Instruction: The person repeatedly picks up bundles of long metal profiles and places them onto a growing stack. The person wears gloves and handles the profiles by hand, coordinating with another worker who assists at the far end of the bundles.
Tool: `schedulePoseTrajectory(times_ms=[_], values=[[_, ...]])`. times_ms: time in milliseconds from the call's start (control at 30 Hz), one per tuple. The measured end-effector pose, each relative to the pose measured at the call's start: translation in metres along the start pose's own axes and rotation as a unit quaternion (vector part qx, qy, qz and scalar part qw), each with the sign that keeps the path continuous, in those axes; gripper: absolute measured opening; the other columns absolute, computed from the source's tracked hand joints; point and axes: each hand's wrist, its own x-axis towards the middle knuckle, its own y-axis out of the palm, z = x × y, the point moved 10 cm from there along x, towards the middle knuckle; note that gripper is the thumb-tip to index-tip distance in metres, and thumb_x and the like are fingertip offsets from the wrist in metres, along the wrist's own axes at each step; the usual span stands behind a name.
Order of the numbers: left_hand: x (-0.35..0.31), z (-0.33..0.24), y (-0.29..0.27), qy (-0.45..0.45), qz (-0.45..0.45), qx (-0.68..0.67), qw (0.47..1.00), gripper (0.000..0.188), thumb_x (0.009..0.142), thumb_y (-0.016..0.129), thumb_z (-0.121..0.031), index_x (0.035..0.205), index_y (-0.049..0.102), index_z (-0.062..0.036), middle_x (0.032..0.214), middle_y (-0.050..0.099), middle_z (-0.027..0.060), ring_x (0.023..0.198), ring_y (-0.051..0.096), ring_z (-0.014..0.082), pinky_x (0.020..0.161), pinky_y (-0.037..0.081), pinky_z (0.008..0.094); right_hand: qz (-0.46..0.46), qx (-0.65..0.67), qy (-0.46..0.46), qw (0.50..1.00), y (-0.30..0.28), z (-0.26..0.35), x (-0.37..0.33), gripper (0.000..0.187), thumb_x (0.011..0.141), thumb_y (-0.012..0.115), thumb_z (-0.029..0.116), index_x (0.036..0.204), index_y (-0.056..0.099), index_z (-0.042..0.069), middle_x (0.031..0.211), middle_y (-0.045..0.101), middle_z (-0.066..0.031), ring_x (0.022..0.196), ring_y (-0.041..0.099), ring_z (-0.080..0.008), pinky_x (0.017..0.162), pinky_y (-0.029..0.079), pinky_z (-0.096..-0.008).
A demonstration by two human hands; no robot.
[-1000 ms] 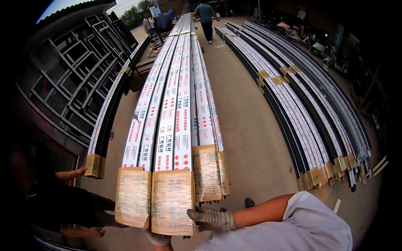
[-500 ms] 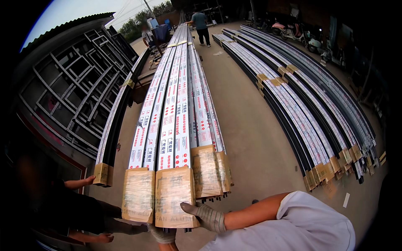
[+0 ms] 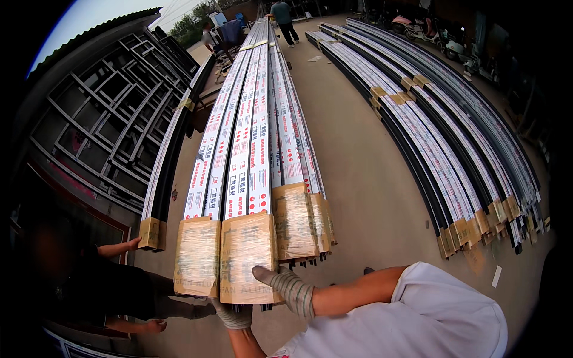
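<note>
A stack of very long metal profiles, wrapped in white printed film, runs away from me. Its near ends are capped in brown paper and clear tape. My right hand, in a grey knit glove, is closed on the lower right corner of the nearest capped end. From below, my gloved left hand cups the underside of the same end. A white sleeve covers my right upper arm.
Another person in dark clothes crouches at the left, one hand by a capped dark bundle. More long bundles lie on the concrete at the right. Metal frames stand on the left. People walk at the far end.
My right hand has slid up onto the corner of the capped end, and my left hand has risen under it. The view has tilted slightly.
</note>
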Motion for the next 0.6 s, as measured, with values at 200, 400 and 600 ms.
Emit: schedulePoseTrajectory(times_ms=[200,400,600], values=[[0.001,0.002,-0.007,0.008,0.001,0.022,1.0,0.084,0.09,0.054,-0.065,0.152,0.035,-0.0108,0.15,0.042,0.0119,0.136,0.042,0.0318,0.113,0.035,0.0499,-0.013,-0.018,-0.002,1.0,-0.002,-0.003,0.004,0.065,0.088,0.072,0.047,0.13,0.054,0.002,0.117,0.066,-0.0105,0.099,0.068,-0.0178,0.08,0.057,-0.0315],[-0.002,0.001,-0.001,0.0,-0.017,0.021,1.0,0.085,0.088,0.059,-0.065,0.149,0.038,-0.0101,0.147,0.045,0.0088,0.134,0.044,0.0276,0.11,0.038,0.0465,-0.058,-0.025,0.012,0.998,-0.012,-0.009,0.006,0.066,0.087,0.073,0.046,0.132,0.052,0.002,0.115,0.067,-0.0091,0.096,0.068,-0.0172,0.077,0.058,-0.0317],[-0.003,-0.001,-0.002,0.006,-0.025,0.042,0.999,0.09,0.085,0.06,-0.069,0.15,0.037,-0.0113,0.149,0.043,0.0082,0.136,0.042,0.0273,0.111,0.037,0.0464,-0.04,-0.018,0.006,0.999,-0.011,-0.008,0.007,0.067,0.086,0.074,0.046,0.131,0.052,0.002,0.115,0.066,-0.009,0.095,0.068,-0.0181,0.077,0.058,-0.032]])
